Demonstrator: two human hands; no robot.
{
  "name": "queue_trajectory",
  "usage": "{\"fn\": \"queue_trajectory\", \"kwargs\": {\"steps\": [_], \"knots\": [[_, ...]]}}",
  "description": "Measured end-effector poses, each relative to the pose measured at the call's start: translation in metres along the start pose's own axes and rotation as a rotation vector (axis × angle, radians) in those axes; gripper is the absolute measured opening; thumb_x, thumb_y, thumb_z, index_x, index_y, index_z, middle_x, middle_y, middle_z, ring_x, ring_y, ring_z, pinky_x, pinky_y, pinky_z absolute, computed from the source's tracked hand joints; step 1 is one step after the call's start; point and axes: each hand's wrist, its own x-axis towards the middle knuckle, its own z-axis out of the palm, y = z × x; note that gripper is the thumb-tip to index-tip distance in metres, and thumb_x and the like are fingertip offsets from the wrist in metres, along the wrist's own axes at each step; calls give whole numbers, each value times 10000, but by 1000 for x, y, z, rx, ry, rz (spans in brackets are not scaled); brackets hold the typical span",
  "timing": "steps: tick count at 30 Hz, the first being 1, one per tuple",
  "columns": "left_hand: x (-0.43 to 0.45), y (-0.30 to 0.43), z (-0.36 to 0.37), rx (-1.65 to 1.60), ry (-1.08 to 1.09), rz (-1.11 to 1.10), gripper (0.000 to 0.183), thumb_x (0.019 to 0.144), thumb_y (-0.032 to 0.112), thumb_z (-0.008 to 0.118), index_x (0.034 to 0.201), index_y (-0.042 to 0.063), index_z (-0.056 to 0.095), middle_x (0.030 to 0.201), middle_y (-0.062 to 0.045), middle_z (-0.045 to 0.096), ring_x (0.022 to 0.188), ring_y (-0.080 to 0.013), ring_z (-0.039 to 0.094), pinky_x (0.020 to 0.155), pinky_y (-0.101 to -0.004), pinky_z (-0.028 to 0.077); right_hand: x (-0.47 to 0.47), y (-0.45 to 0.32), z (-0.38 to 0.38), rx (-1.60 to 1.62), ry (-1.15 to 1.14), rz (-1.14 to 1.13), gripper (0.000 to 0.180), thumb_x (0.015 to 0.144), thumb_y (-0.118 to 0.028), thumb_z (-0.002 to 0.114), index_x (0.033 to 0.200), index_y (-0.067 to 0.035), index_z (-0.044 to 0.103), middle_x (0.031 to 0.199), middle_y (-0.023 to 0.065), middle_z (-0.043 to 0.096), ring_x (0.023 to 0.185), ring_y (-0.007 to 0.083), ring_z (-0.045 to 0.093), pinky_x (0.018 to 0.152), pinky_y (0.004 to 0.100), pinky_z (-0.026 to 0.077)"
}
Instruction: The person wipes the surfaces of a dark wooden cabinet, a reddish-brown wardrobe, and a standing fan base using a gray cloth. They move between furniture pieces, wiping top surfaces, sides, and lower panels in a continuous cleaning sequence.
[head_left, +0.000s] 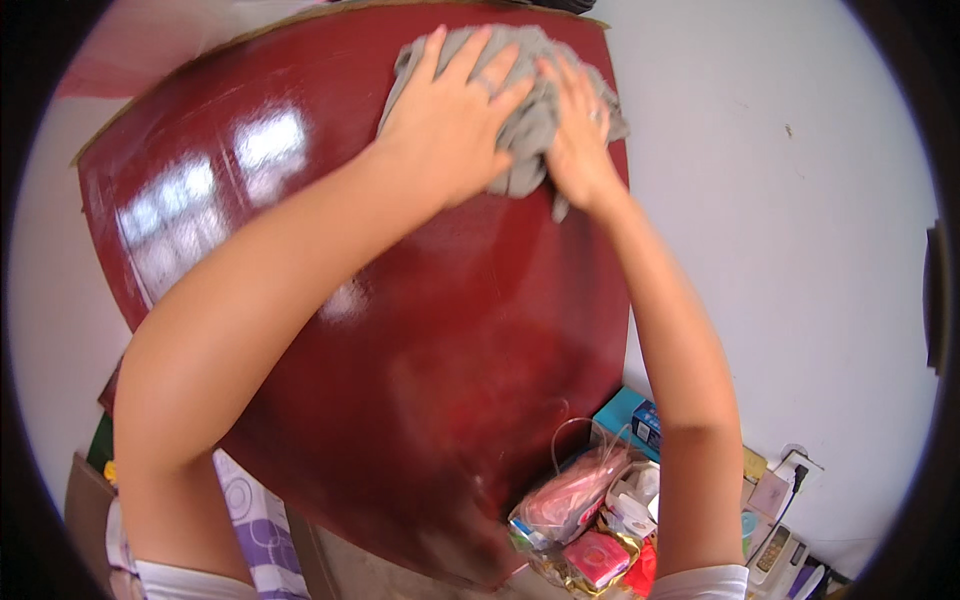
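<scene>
Both my hands lie on a crumpled grey cloth (525, 139) near the top of a glossy dark red panel (450, 315), close to its right edge. My left hand (457, 112) is spread over the left part of the cloth, with a ring on one finger. On the cloth's right part rests my right hand (581, 131), slightly blurred, also with a ring. The palms press the cloth against the panel and hide part of it. Bright window reflections show on the panel's left side.
At lower right are a clear bag with pink contents (574, 491), a pink box (597, 559), a blue box (646, 424), a plugged-in cable (784, 506) and a cordless phone (772, 551). A pale wall (765, 225) borders the panel. Patterned purple-and-white fabric (262, 525) hangs at lower left.
</scene>
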Motion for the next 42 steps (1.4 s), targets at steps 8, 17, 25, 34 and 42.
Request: {"fn": "queue_trajectory", "kwargs": {"steps": [8, 17, 25, 34, 42], "knots": [[-22, -5, 8, -105, 33, 27, 723, 764, 326, 751, 1431, 197, 503, 1528, -79, 416, 1460, -310, 294, 1191, -535, 219, -28, -33, 11, 53, 42, 34, 712, 838, -126, 392, 1542, -172, 300, 1615, 130, 213, 1491, 425, 109, 1144, 663, 25], [-161, -46, -90, -189, -195, 1, 768, 585, 66, 727, 1310, 277, 584, 1564, -12, 383, 1466, -302, 303, 1175, -557, 263, -96, -164, 18, 20, -141, -180, 799, 740, -148, 529, 1521, -129, 362, 1606, 145, 235, 1478, 428, 160, 1147, 664, 62], [-178, -95, -117, -76, -28, -232, 779, 602, 15, 648, 1344, 238, 570, 1533, -47, 422, 1433, -335, 344, 1142, -534, 306, 7, -200, 38, 58, 22, -381, 733, 759, -202, 575, 1477, -266, 444, 1576, 55, 338, 1470, 370, 221, 1145, 658, 113], [-295, -41, -119, -305, 35, -379, 568, 654, 84, 693, 1209, 192, 637, 1500, -98, 453, 1429, -403, 334, 1114, -592, 304, -113, -270, 40, 16, -239, -399, 804, 653, -172, 581, 1446, -112, 467, 1603, 138, 259, 1489, 432, 150, 1146, 664, 49], [-252, -102, -86, -531, 613, -378, 559, 739, 12, 640, 1285, 82, 547, 1484, -190, 409, 1393, -460, 328, 1148, -548, 274, -23, -306, 54, -6, -168, -265, 658, 831, -168, 527, 1467, -54, 403, 1549, 208, 281, 1457, 441, 185, 1176, 559, 125]]}}
